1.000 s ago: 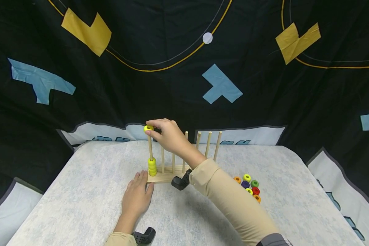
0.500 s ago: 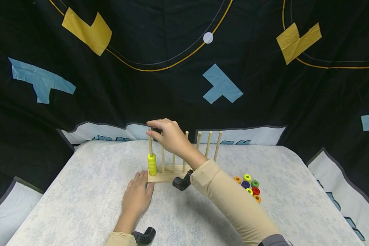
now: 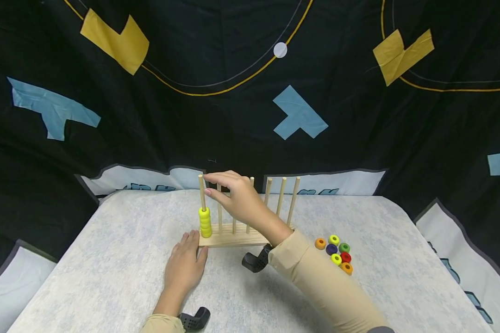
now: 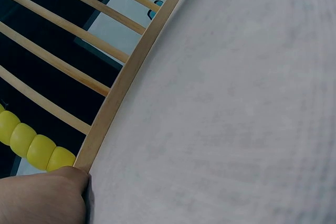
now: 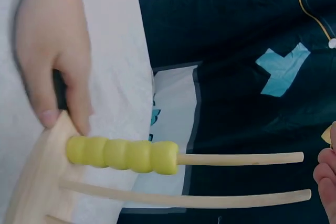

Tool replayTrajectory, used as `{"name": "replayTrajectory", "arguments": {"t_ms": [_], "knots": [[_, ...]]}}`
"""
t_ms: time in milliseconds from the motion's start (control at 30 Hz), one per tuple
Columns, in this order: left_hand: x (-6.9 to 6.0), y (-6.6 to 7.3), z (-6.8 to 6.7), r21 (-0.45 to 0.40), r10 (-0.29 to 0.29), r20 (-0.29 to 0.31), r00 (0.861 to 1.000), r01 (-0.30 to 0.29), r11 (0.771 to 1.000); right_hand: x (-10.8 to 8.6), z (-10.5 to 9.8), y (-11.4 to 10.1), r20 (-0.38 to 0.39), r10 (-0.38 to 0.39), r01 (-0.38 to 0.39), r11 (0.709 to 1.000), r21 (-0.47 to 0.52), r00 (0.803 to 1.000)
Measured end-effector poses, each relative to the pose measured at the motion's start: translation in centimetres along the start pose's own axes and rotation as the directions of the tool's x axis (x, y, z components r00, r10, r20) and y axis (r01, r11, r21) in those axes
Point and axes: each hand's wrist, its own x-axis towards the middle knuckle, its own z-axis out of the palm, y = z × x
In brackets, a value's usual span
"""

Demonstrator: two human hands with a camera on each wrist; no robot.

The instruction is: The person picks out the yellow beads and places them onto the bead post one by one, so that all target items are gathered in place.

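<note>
A wooden peg rack (image 3: 233, 238) stands on the table, with several upright pegs in its base. On its leftmost peg sits a stack of yellow beads (image 3: 205, 223), also large in the right wrist view. My left hand (image 3: 185, 266) grips the rack's left end, thumb at the front edge and fingers at the side; the right wrist view shows the base corner between thumb and finger. My right hand (image 3: 243, 196) is beside the top of the leftmost peg (image 3: 202, 192), thumb and fingers apart, holding nothing. In the right wrist view only its fingertips (image 5: 326, 174) show.
Several loose beads lie on the table (image 3: 121, 259) to the right: yellow (image 3: 334, 240), green (image 3: 344, 248), red (image 3: 345, 257), orange (image 3: 346, 268) and a purple one (image 3: 331, 249). A black patterned curtain (image 3: 233, 129) hangs behind the table.
The yellow bead that my right hand held at the peg's top has dropped onto the stack. My right hand has then moved slightly right and down, off the peg. My left hand stays put.
</note>
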Motion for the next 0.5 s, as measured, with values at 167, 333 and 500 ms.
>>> {"name": "replayTrajectory", "arguments": {"t_ms": [167,333,500], "knots": [[0.0,0.1,0.2,-0.002,-0.002,0.001,1.000,0.002,1.000,-2.7,-0.7,0.5,0.020,-0.011,0.011,1.000,-0.015,1.000],[-0.1,0.1,0.2,0.000,0.001,0.002,1.000,-0.001,1.000,-5.6,-1.5,1.0,0.036,0.039,-0.038,0.999,-0.018,0.999],[-0.1,-0.1,0.0,0.020,0.012,-0.001,1.000,-0.012,1.000,-8.1,-1.9,1.0,0.061,0.052,-0.052,0.999,-0.002,0.997]]}}
